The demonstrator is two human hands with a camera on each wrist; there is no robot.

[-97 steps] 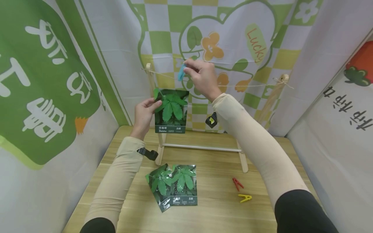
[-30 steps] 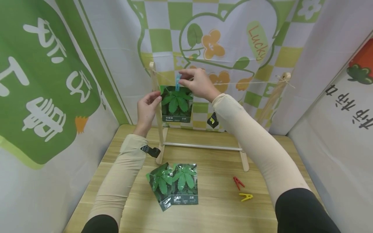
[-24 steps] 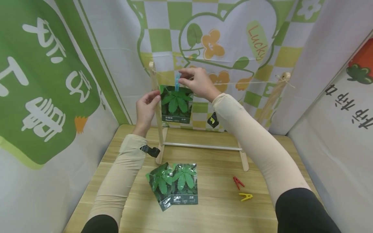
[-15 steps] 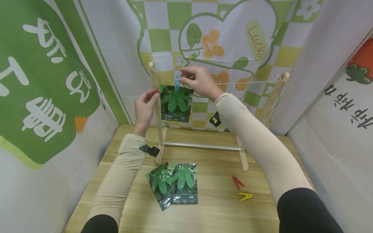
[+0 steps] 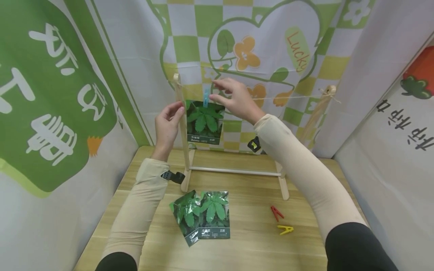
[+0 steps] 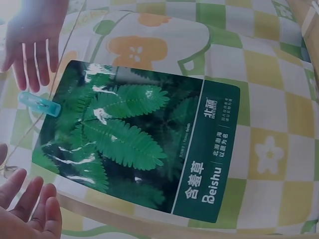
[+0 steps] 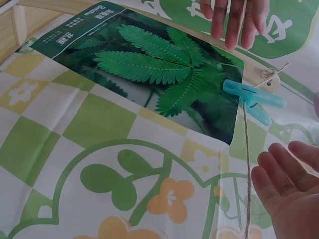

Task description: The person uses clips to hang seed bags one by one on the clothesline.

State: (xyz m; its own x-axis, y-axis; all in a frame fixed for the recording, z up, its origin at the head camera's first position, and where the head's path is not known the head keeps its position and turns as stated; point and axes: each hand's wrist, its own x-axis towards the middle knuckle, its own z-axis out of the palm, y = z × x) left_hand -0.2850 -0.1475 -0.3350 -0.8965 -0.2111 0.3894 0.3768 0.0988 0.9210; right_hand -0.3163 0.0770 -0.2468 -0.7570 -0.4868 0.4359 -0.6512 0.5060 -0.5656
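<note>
Near the wood-grain table's (image 5: 257, 250) back edge, a pale wooden stand's (image 5: 284, 188) post (image 5: 184, 146) rose just beside my empty, loose-fingered left hand (image 5: 167, 124). Two glossy leaf-print packets (image 5: 214, 214) overlapped in front; a red plastic peg (image 5: 277, 212) and yellow plastic peg (image 5: 285, 229) lay nearer the right edge. My right hand (image 5: 238, 99), fingers parted, held nothing beside the translucent blue plastic peg (image 5: 205, 98), which clipped the flat, shiny dark-green rectangular packet (image 5: 205, 126) to thin twine (image 5: 288, 97).

A turquoise clip (image 6: 40, 104) holds a leaf-printed packet (image 6: 129, 134) on a string (image 6: 26, 134) before checkered cloth (image 6: 269, 89); the right hand (image 6: 36, 32) is just beside the clip, the left hand (image 6: 27, 214) near the packet's corner.
</note>
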